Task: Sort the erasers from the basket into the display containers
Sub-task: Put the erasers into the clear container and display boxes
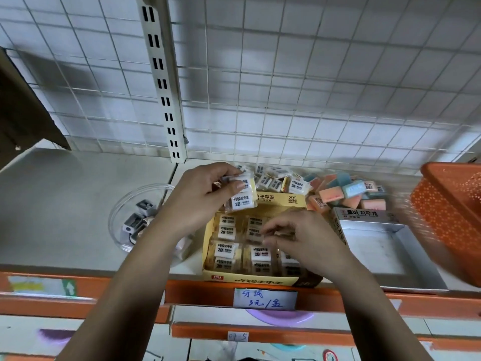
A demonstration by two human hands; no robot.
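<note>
The yellow box [257,280] seems nearly full, the grey box [372,246] holds nothing, and piles [346,194] wait behind. My left hand [205,201] grips white erasers [243,201]; for my right hand [304,241], I cannot tell.

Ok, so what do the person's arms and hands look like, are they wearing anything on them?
Bare left arm and right arm, no sleeves in view. The left hand and right hand wear no gloves, and no ring, watch or bracelet shows. The left thumbnail looks short and unpainted; the right hand is blurred.
</note>
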